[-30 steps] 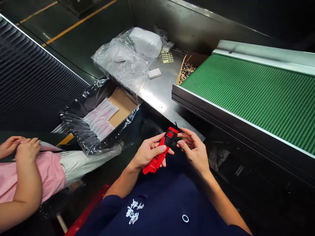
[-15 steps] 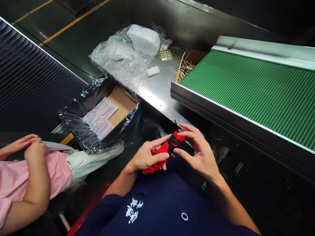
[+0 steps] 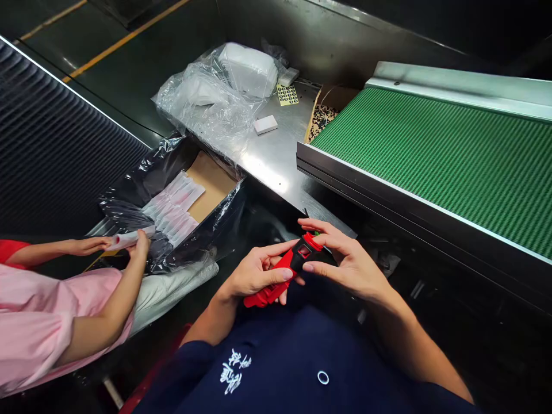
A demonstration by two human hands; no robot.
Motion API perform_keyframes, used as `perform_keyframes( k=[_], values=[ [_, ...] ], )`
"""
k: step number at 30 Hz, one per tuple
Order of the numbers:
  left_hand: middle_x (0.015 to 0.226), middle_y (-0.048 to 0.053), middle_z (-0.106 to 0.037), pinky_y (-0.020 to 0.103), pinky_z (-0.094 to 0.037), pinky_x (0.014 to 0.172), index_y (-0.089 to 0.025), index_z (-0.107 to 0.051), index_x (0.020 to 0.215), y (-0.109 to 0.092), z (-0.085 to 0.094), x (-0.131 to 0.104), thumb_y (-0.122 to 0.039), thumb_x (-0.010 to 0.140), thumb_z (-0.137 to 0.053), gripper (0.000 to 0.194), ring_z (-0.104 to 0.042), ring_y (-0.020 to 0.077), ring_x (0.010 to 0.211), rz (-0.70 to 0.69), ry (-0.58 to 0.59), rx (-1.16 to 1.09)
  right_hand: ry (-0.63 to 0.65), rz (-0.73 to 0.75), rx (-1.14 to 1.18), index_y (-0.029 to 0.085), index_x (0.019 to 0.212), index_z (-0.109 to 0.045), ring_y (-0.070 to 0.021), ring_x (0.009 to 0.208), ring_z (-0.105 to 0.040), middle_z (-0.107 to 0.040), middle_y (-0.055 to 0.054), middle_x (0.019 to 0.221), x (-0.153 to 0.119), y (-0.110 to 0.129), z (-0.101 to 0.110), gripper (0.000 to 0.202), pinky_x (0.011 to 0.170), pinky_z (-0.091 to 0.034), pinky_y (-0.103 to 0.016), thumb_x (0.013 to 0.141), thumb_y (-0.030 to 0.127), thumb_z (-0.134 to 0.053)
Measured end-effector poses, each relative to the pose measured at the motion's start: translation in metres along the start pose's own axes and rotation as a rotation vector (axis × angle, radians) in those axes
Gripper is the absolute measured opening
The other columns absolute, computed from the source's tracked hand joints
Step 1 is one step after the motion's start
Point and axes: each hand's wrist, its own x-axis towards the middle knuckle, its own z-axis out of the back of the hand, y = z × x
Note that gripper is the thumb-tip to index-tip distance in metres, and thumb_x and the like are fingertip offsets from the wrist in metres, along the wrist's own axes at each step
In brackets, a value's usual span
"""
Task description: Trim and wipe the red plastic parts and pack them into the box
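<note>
So the left hand has its fingers wrapped round this red-and-black tool, held just off the near edge of the metal worktop. The right hand has its fingers loosely curled at the tool's top end, thumb near it; can't tell if they're gripping anything.

green belt at right | clear plastic bag on metal table
</note>
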Motion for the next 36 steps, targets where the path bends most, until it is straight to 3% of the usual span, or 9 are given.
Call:
perform_keyframes(
  k=[7,19,28,36],
  values=[
    [0.091,0.014,-0.071,0.024,-0.053,0.047,-0.017,-0.034,0.149,-0.001,-0.002,-0.003,-0.043,0.077,-0.079,0.088,-0.066,0.0190,0.052,0.003,0.000,0.041,0.025,-0.005,0.000,0.023,0.089,-0.071,-0.0270,0.127,-0.051,-0.055,-0.008,0.137,0.000,0.001,0.002,0.022,0.107,-0.041,-0.043,0.077,0.041,-0.075],
    [0.090,0.009,-0.071,0.021,-0.053,0.053,-0.020,-0.035,0.148,-0.003,-0.003,-0.004,-0.039,0.084,-0.070,0.076,-0.067,0.0165,0.058,-0.029,0.017,0.305,0.141,-0.013,-0.125,0.021,0.081,-0.067,-0.0254,0.120,-0.055,-0.059,-0.009,0.132,0.001,0.012,0.017,0.020,0.101,-0.044,-0.041,0.079,0.040,-0.073],
    [0.093,0.008,-0.072,0.020,-0.053,0.053,-0.019,-0.034,0.149,-0.005,-0.004,-0.003,-0.042,0.084,-0.068,0.077,-0.066,0.0150,0.057,-0.037,0.010,0.422,0.193,-0.053,-0.112,0.022,0.088,-0.073,-0.0239,0.121,-0.055,-0.061,-0.008,0.129,0.002,0.015,0.020,0.016,0.102,-0.043,-0.040,0.081,0.036,-0.070],
    [0.095,0.007,-0.072,0.019,-0.053,0.054,-0.019,-0.034,0.149,-0.006,-0.004,-0.001,-0.037,0.085,-0.067,0.074,-0.066,0.0138,0.058,-0.035,0.010,0.441,0.137,-0.064,-0.103,0.021,0.071,-0.066,-0.0257,0.124,-0.053,-0.066,-0.008,0.122,0.003,0.014,0.017,0.013,0.102,-0.043,-0.042,0.079,0.031,-0.065]
  ],
)
